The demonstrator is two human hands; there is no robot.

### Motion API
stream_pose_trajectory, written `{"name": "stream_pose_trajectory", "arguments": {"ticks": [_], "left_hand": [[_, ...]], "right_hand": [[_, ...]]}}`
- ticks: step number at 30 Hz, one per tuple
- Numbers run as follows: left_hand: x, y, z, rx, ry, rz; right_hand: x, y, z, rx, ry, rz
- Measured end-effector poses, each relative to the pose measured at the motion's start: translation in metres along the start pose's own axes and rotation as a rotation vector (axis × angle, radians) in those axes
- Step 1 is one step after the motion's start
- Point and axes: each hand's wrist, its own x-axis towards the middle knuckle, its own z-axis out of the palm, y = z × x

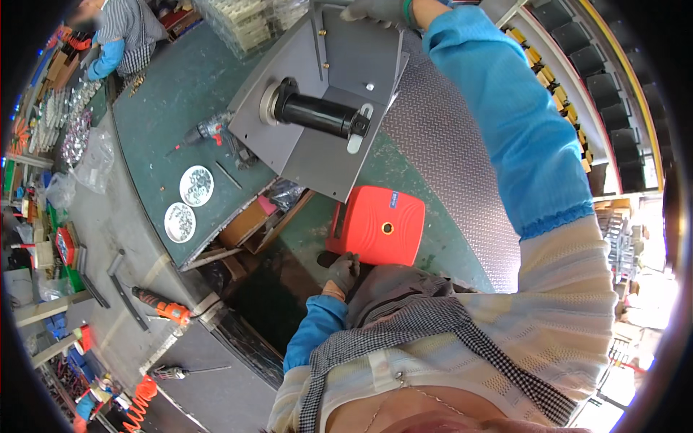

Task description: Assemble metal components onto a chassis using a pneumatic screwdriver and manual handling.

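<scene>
Looks bright in most places. Glows almost pure white low on the right side. Looks dark and shadowy under the green table (148, 137). Bends straight lines near the round black edge. Looks clear in the middle.

A green table (153, 119) bears a grey housing (310, 150) near twelve o'clock, translucent trays (242, 27) at eleven, a power drill (204, 133) at ten, two white dishes (170, 231) at nine.

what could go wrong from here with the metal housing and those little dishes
The grey metal housing might tip if the right hand, at its upper edge, is supporting it and lets go. A knock could spill the small metal parts from the white dishes near the green bench's edge.
</scene>
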Motion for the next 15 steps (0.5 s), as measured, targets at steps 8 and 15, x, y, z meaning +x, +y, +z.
{"name": "stream_pose_trajectory", "arguments": {"ticks": [8, 15], "left_hand": [[0.011, -0.055, -0.039, 0.003, -0.019, 0.22], [-0.063, 0.069, 0.081, -0.173, 0.189, 0.558]], "right_hand": [[-0.004, 0.005, 0.003, 0.009, 0.039, -0.009], [0.06, 0.057, 0.001, 0.139, 0.071, -0.183]]}}
